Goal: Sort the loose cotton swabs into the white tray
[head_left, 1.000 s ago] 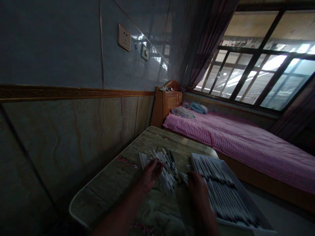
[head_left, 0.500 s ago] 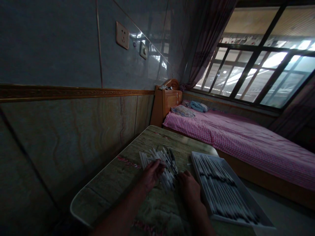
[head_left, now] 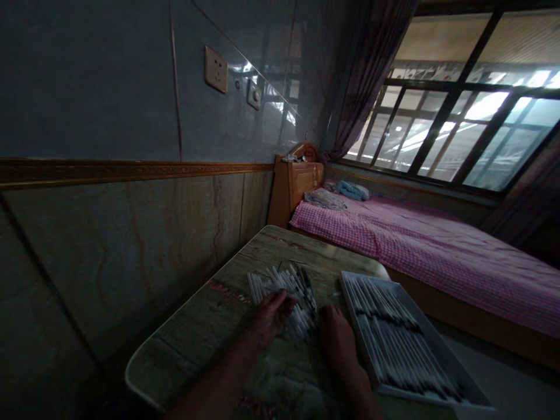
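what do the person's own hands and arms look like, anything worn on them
The left hand and right hand are ungloved, and no sleeve or watch shows on the visible forearms. Rings are too dim to tell.

On the counter, the left grip pinches a pale stick above a loose pile; the right grip curls between pile and white tray of dark-ended sticks. A pink-checked bed stands beyond.

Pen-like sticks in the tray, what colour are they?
The pen-like sticks look whitish with dark ends, best seen in the head view.
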The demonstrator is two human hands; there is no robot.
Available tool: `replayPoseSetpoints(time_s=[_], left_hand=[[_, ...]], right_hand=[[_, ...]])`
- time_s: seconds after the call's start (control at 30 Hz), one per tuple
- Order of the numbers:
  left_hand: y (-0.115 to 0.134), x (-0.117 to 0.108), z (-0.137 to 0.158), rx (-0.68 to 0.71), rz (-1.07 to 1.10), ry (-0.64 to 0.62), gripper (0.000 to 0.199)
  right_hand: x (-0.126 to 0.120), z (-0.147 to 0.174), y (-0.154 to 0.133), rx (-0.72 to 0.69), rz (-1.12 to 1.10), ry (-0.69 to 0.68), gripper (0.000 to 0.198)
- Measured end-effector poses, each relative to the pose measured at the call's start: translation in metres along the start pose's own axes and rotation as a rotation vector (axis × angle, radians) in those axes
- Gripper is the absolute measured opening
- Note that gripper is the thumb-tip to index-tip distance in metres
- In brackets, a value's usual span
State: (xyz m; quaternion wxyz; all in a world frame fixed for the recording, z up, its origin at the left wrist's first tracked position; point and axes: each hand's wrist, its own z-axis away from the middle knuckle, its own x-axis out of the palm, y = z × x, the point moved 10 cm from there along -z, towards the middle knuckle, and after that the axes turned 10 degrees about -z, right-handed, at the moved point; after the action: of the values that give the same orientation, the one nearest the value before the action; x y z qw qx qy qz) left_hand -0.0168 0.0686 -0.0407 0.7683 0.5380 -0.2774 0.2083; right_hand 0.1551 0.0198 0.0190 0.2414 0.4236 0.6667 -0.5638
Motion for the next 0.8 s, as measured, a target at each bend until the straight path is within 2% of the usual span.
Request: replayPoseSetpoints(time_s=[0.1, 0.17, 0.37, 0.57, 0.8], left_hand=[[-0.003, 0.005, 0.003, 0.003, -0.018, -0.013, 0.012], [-0.004, 0.010, 0.006, 0.013, -0.040, -0.032, 0.015], [-0.008, 0.016, 0.012, 0.011, -0.049, -0.050, 0.021], [-0.008, 0.014, 0.010, 0.034, -0.045, -0.070, 0.028], [-0.010, 0.013, 0.009, 0.035, -0.055, -0.057, 0.034]], right_hand=[[-0.011, 0.002, -0.006, -0.103, -0.392, 0.131, 0.025], [-0.014, 0.004, -0.007, -0.106, -0.608, 0.185, 0.029], [0.009, 0.008, 0.001, 0.148, -1.044, 0.198, 0.030], [0.026, 0.010, 0.003, 0.236, -1.226, 0.204, 0.033], [0.026, 0.010, 0.006, 0.254, -1.193, 0.217, 0.030]])
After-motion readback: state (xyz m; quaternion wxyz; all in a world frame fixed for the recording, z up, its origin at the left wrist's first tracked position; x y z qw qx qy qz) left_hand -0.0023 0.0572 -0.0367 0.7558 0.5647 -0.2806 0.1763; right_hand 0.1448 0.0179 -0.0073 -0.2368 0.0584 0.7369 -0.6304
